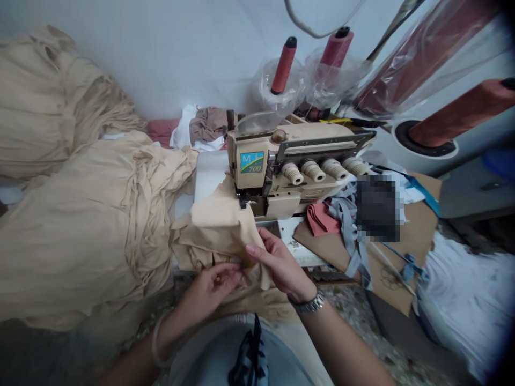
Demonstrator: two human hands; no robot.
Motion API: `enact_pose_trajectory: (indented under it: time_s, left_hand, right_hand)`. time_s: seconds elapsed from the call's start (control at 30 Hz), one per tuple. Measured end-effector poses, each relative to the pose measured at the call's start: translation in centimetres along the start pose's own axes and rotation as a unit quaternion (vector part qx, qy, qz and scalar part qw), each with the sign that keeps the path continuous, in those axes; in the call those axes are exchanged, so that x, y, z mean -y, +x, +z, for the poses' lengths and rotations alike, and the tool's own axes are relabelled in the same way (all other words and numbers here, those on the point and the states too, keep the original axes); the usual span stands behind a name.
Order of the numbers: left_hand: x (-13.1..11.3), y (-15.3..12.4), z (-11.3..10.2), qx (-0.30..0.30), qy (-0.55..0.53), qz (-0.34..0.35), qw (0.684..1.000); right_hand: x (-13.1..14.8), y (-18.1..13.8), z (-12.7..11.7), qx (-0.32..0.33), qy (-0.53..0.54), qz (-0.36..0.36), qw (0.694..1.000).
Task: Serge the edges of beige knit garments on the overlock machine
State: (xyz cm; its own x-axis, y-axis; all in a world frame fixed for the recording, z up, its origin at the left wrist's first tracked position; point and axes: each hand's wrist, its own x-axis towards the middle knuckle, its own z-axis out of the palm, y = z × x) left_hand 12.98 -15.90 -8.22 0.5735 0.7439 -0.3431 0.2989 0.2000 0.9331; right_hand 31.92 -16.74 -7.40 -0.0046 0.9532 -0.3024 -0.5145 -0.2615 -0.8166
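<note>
A piece of beige fabric (215,214) lies over the bed of an overlock sewing machine (317,150), its far edge under the presser foot area. My right hand (279,262), with a metal watch on the wrist, pinches the fabric's right edge between thumb and fingers, just in front of the needle. My left hand (221,284) is lower and to the left, against the hanging folds of the same fabric. Its fingers are loosely curled and a little blurred, with the tips partly lost in the cloth, so its grip is unclear.
Large heaps of beige fabric (80,225) fill the left side. Red thread cones (284,67) stand behind the machine. At right, cardboard (422,236) carries grey strips (354,246), a folded coral cloth (322,219) and small blue snips (408,268). White cloth (475,300) lies lower right.
</note>
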Motion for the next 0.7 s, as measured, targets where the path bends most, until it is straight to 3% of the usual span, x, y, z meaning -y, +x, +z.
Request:
enact_pose_trajectory:
  time_s: [0.03, 0.1, 0.2, 0.27, 0.3, 0.37, 0.43, 0.5, 0.57, 0.63, 0.7]
  left_hand:
    - [0.6, 0.4, 0.7, 0.013, -0.101, -0.032, 0.994]
    - [1.1, 1.7, 1.4, 0.030, -0.249, -0.031, 0.968]
    - [0.2, 3.0, 1.6, 0.013, -0.334, -0.015, 0.942]
    - [-0.4, 3.0, 1.5, -0.030, -0.353, -0.035, 0.934]
    - [-0.6, 2.8, 1.5, -0.055, -0.358, -0.047, 0.931]
    - [-0.9, 2.3, 1.4, -0.096, -0.361, -0.061, 0.925]
    - [-1.1, 2.0, 1.4, -0.124, -0.363, -0.057, 0.922]
    - [-1.4, 1.9, 1.4, -0.154, -0.372, -0.046, 0.914]
    - [-1.7, 1.9, 1.4, -0.175, -0.378, -0.045, 0.908]
    - [-2.0, 1.8, 1.4, -0.175, -0.376, -0.047, 0.909]
    - [-2.0, 1.7, 1.4, -0.162, -0.370, -0.041, 0.914]
  right_hand:
    - [-0.1, 0.0, 0.3, 0.013, 0.012, 0.025, 1.000]
    - [-0.2, -0.2, 0.7, 0.044, 0.035, 0.090, 0.994]
    - [0.3, -0.5, 0.2, 0.084, 0.007, 0.126, 0.988]
    - [0.9, -0.6, -0.8, 0.072, -0.099, 0.064, 0.990]
    - [1.2, -0.6, -1.3, 0.035, -0.174, 0.009, 0.984]
    - [1.6, -0.2, -2.4, -0.062, -0.318, -0.105, 0.940]
    - [1.5, 0.4, -3.1, -0.103, -0.377, -0.154, 0.907]
    - [1.2, 1.1, -3.2, -0.072, -0.304, -0.124, 0.942]
    - [0.9, 1.6, -3.1, -0.028, -0.139, -0.036, 0.989]
    - [1.0, 1.6, -3.0, -0.008, 0.002, 0.057, 0.998]
    - [1.4, 1.1, -3.1, 0.007, 0.020, 0.099, 0.995]
